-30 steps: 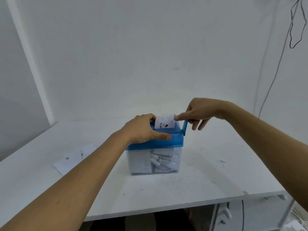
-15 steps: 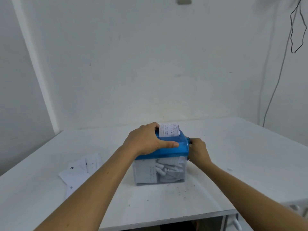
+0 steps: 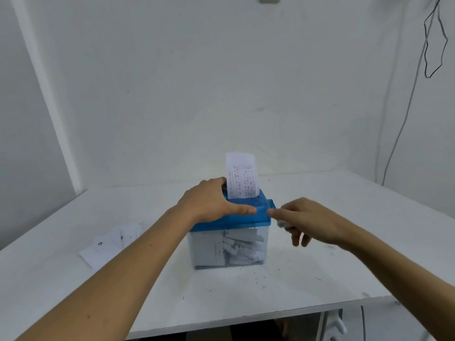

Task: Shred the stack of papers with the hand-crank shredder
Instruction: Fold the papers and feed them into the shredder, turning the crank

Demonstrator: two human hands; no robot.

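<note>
Left hand (image 3: 209,205) grips blue shredder (image 3: 258,216) lid; paper (image 3: 242,178) upright in slot, print unreadable; right hand (image 3: 312,222) at crank (image 3: 271,203), blurred, cannot tell grip

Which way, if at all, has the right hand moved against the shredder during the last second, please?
Yes. The right hand has dropped from above the blue lid to beside its right end, level with it.
</note>
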